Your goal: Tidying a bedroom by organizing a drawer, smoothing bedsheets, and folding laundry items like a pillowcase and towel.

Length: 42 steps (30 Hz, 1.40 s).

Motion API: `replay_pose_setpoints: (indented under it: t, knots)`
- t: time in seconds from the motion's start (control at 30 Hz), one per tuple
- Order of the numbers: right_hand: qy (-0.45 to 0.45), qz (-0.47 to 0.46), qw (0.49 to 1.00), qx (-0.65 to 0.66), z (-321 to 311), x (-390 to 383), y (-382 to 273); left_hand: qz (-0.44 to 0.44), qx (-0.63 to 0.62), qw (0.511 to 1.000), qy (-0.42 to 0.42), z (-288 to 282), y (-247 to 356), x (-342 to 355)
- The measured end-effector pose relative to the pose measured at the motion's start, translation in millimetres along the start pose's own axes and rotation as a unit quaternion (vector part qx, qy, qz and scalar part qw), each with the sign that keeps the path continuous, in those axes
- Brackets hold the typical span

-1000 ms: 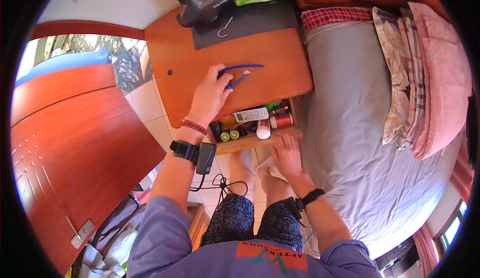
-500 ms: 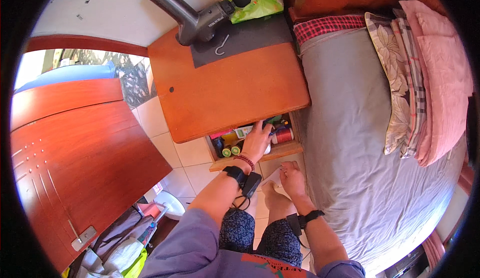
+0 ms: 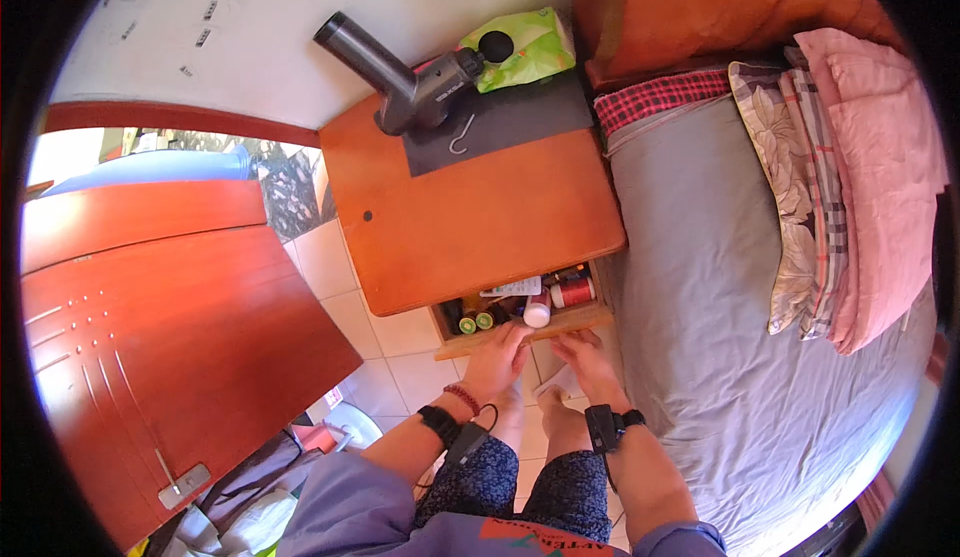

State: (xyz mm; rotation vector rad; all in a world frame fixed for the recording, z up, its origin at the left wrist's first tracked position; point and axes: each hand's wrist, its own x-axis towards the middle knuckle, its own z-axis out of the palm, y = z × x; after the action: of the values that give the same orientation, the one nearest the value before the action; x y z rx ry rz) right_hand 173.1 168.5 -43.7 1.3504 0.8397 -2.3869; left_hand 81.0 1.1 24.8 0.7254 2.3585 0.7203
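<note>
A wooden drawer [image 3: 597, 319] stands partly open beneath the brown tabletop. My left hand [image 3: 497, 359] is at the middle of its front edge, fingers bent together against the wood. Just to the right, my right hand [image 3: 592, 362] has its curled fingers on the same front edge. Inside lie a white-capped bottle [image 3: 537, 311], a red cylindrical container [image 3: 573, 293], two green-ended cylinders [image 3: 485, 321] and a white card-like item [image 3: 515, 286]. The back of the drawer is hidden under the tabletop.
On the brown table [image 3: 470, 222] are a dark massage gun [image 3: 425, 92], a metal hook [image 3: 463, 135] and a green packet [image 3: 535, 52]. A bed [image 3: 700, 257] with folded pillows [image 3: 880, 187] borders the right. A red-brown wooden door [image 3: 170, 347] stands at left.
My left hand has come out of the drawer to its front edge, and my right hand has moved up beside it. The drawer is pushed in somewhat.
</note>
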Motion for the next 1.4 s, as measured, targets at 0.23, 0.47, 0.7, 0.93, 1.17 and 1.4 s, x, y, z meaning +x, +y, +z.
replay_pose_setpoints:
  t: [0.23,0.47,0.7,0.93,1.17,1.4]
  knots:
    - [-0.085,-0.039,0.988,0.121,42,39,-29,0.021,-0.027,0.999,0.000,-18,-1,2]
    - [-0.102,-0.085,0.981,0.141,72,36,-68,0.057,-0.063,0.996,-0.016,-63,32,53]
    - [-0.037,-0.115,0.993,0.002,33,-35,-90,0.168,0.017,0.978,0.125,-122,146,207]
    - [0.273,-0.254,0.911,-0.175,-33,-105,-89,0.148,0.215,0.960,0.097,-122,190,291]
    - [0.532,-0.252,0.678,-0.440,-39,-158,-150,0.219,0.328,0.919,-0.006,-163,188,298]
    - [0.408,-0.142,0.689,-0.582,-29,-151,-177,0.177,0.398,0.900,0.012,-155,169,324]
